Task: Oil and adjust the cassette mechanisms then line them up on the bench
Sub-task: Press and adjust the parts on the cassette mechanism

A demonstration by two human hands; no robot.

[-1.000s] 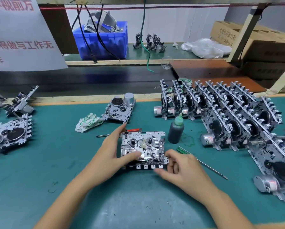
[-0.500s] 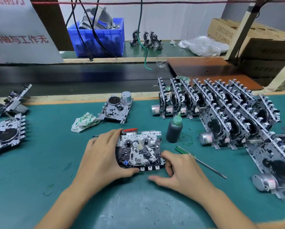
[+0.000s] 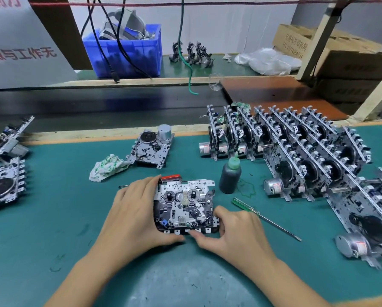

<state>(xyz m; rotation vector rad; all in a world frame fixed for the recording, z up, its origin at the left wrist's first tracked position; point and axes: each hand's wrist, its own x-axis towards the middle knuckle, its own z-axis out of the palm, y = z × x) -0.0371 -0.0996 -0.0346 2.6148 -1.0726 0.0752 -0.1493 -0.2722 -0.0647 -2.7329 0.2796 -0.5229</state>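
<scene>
A metal cassette mechanism [image 3: 185, 206] lies face up on the green bench mat [image 3: 52, 218], at the centre. My left hand [image 3: 134, 214] grips its left side, fingers over the top edge and thumb under the front edge. My right hand [image 3: 232, 233] holds its right front corner, fingers curled against the row of keys. A dark oil bottle [image 3: 229, 176] with a green nozzle stands upright just right of the mechanism. Rows of mechanisms [image 3: 296, 156] stand on edge at the right.
A green-handled screwdriver [image 3: 263, 218] lies right of my right hand. A crumpled rag [image 3: 107, 167] and a flat mechanism [image 3: 152, 149] sit behind my left hand. More mechanisms [image 3: 3, 180] lie at the left edge. A blue bin [image 3: 123, 52] stands on the rear shelf.
My left thumb has come off the mechanism's face and slid under its front edge. My right hand has closed in on the right front corner. The mechanism stays in place.
</scene>
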